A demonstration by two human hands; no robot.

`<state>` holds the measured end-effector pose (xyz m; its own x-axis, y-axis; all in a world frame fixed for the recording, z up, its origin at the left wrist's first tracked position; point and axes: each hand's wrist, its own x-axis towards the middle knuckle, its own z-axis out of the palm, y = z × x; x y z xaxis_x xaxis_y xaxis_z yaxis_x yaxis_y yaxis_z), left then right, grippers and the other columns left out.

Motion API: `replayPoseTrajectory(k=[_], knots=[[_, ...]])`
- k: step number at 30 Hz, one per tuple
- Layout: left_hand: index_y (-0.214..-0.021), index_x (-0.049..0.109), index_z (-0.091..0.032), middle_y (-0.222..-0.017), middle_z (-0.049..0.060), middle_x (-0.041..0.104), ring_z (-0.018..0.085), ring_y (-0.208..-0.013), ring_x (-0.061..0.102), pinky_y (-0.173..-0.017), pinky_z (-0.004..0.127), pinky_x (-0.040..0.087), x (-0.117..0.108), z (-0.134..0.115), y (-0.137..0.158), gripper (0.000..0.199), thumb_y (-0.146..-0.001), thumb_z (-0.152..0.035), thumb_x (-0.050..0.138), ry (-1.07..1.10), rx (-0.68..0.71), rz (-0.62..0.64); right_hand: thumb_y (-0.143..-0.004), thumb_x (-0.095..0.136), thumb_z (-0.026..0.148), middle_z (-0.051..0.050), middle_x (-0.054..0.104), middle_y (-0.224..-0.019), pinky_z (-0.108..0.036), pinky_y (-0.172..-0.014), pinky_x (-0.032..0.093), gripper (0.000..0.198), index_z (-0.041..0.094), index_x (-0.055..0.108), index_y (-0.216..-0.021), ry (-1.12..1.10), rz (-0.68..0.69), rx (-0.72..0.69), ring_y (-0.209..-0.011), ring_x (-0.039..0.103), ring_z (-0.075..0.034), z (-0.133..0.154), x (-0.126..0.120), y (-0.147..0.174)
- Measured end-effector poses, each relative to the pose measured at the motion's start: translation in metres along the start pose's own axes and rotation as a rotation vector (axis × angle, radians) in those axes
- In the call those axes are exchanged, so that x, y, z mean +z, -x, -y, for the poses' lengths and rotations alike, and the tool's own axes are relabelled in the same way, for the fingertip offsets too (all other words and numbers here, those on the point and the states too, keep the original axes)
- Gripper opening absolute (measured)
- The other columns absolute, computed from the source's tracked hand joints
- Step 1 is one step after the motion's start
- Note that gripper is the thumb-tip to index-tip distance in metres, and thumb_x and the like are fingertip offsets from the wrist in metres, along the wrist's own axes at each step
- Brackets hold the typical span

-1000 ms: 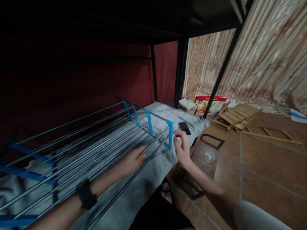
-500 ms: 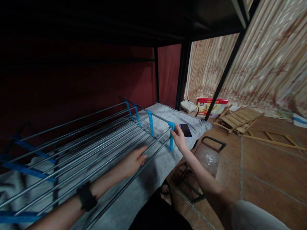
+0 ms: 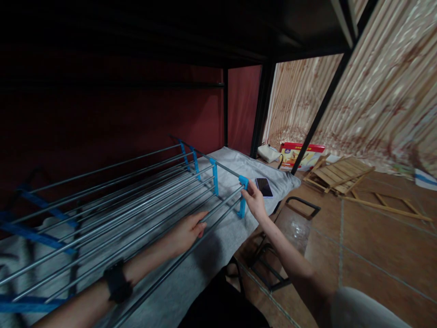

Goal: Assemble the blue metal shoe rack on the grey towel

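A rack of grey metal rods (image 3: 146, 203) joined by blue plastic connectors (image 3: 215, 178) lies across a grey cloth-covered surface. My left hand (image 3: 188, 231), with a dark watch on its wrist, is closed around one of the rods near the front. My right hand (image 3: 254, 200) pinches the blue connector (image 3: 242, 197) at the rack's near right corner, where rod ends meet it. The left fingers are partly hidden beneath the rod. Just beyond my right hand a phone (image 3: 264, 187) lies on the cloth.
Black metal posts (image 3: 321, 111) and a dark panel overhead frame the surface. To the right, a stool (image 3: 292, 223) stands on the tiled floor (image 3: 368, 255). Farther off are wooden slatted pieces (image 3: 343, 173), a red and yellow box (image 3: 300, 156) and a patterned curtain (image 3: 341, 105).
The view has shifted slightly. Both hands keep their places on the rack, the left on the rod and the right at the corner connector, with only a small shift of the right fingers.
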<state>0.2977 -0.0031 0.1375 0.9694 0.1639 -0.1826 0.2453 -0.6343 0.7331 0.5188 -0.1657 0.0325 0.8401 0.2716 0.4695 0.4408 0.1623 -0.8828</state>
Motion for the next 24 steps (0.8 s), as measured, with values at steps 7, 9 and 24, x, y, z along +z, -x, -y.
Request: replayPoseTrajectory(k=[7, 9, 24], knots=[[-0.141, 0.050, -0.002, -0.070, 0.003, 0.058, 0.021, -0.074, 0.057, -0.074, 0.032, 0.044, -0.0011, 0.0002, 0.0043, 0.064, -0.088, -0.038, 0.041, 0.009, -0.014, -0.002, -0.081, 0.066, 0.031, -0.007, 0.073, -0.115, -0.044, -0.098, 0.053, 0.045, 0.021, 0.065, -0.125, 0.057, -0.016, -0.034, -0.108, 0.067, -0.026, -0.0003, 0.0003, 0.0050], [-0.140, 0.051, -0.003, -0.070, 0.003, 0.058, 0.021, -0.074, 0.056, -0.073, 0.032, 0.044, -0.0021, 0.0004, 0.0050, 0.064, -0.087, -0.038, 0.041, 0.021, -0.019, -0.009, -0.082, 0.066, 0.033, -0.007, 0.073, -0.113, -0.043, -0.097, 0.054, 0.044, 0.021, 0.066, -0.125, 0.069, -0.023, -0.035, -0.106, 0.067, -0.026, 0.0008, 0.0004, 0.0055], [-0.133, 0.061, -0.012, -0.067, 0.003, 0.062, 0.021, -0.073, 0.058, -0.073, 0.031, 0.047, -0.0036, 0.0066, 0.0096, 0.056, -0.087, -0.039, 0.046, -0.033, 0.060, -0.063, -0.083, 0.063, 0.033, -0.007, 0.074, -0.110, -0.040, -0.092, 0.054, 0.040, 0.021, 0.067, -0.121, 0.149, -0.043, -0.047, -0.097, 0.068, -0.024, 0.0066, 0.0031, 0.0092]])
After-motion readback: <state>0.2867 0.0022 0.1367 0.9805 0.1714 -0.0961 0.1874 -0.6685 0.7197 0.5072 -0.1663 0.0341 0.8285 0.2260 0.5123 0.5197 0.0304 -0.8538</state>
